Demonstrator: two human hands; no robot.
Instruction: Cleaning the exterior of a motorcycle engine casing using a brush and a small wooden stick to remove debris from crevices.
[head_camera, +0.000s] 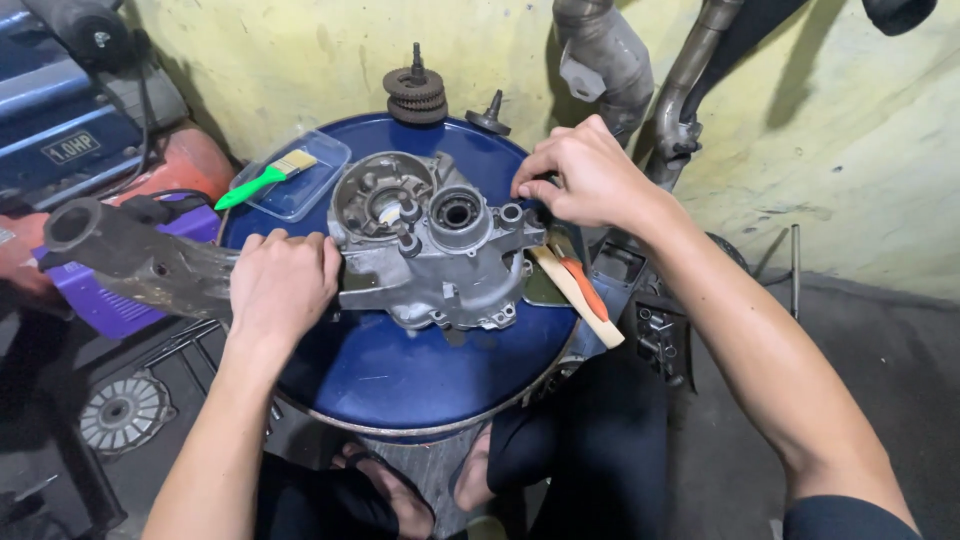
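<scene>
A grey metal engine crankcase (430, 250) lies flat on the blue round top of a drum (410, 375). My left hand (283, 285) is closed on the crankcase's left edge, where a long dirty arm casting (130, 255) joins it. My right hand (585, 175) rests on the crankcase's upper right corner, its fingertips pinched at a small dark part there. What the fingers pinch is hidden.
A gear stack on a shaft (416, 92) and a small shaft piece (490, 115) stand at the drum's far edge. A clear tray (300, 175) holds a green-handled brush (262, 178). A wooden handle (580, 295) lies at the right. Exhaust pipes (620, 60) hang by the yellow wall.
</scene>
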